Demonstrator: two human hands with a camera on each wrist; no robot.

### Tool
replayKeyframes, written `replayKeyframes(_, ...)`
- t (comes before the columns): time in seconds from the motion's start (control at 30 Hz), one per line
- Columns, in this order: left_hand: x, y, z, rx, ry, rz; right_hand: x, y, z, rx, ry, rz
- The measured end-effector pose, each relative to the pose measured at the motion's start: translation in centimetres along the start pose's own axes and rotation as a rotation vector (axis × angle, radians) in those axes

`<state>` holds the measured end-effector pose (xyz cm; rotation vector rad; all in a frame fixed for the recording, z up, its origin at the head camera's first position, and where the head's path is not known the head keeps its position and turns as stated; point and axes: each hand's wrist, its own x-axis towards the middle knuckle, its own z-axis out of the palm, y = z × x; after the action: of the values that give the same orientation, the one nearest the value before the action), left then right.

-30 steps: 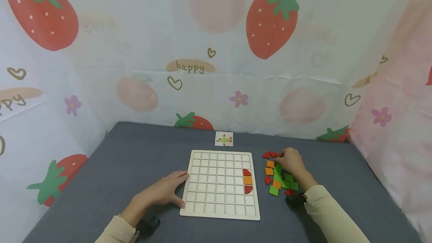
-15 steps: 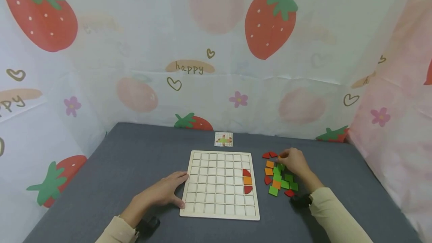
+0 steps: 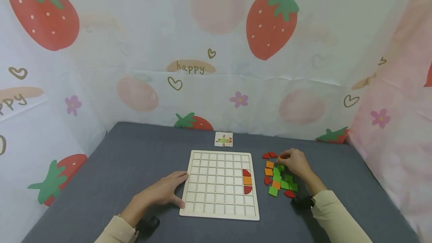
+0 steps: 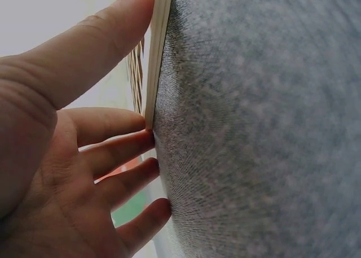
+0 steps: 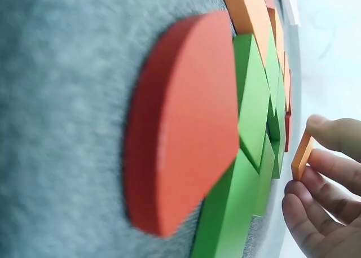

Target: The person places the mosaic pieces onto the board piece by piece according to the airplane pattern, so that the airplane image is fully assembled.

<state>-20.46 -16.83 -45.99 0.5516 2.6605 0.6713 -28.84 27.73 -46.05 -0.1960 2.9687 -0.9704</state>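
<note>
Pinching an orange tile [image 5: 303,155], my right hand [image 3: 297,162] should likely head for the lower-centre grid board [image 3: 211,188] my relaxed left hand [image 3: 163,190] touches.

Pale strawberry-printed fabric [image 3: 145,40] hangs behind and beside a dark grey table [image 3: 145,153].

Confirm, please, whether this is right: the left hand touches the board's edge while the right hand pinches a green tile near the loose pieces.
Not quite: the tile pinched by the right hand is orange, not green, as the right wrist view shows. The left hand does touch the board.
</note>
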Motion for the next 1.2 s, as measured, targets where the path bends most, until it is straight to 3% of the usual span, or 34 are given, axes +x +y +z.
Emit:
replayKeyframes(0.7, -0.1, 0.1, -0.1, 0.009, 0.018, 0.0, -1.4, -2.2, 0.3, 0.052, 0.084, -0.058)
replayKeyframes(1.2, -0.1, 0.2, 0.0, 0.005, 0.012, 0.006, -1.7, -3.9, 1.2, 0.084, 0.086, -0.086)
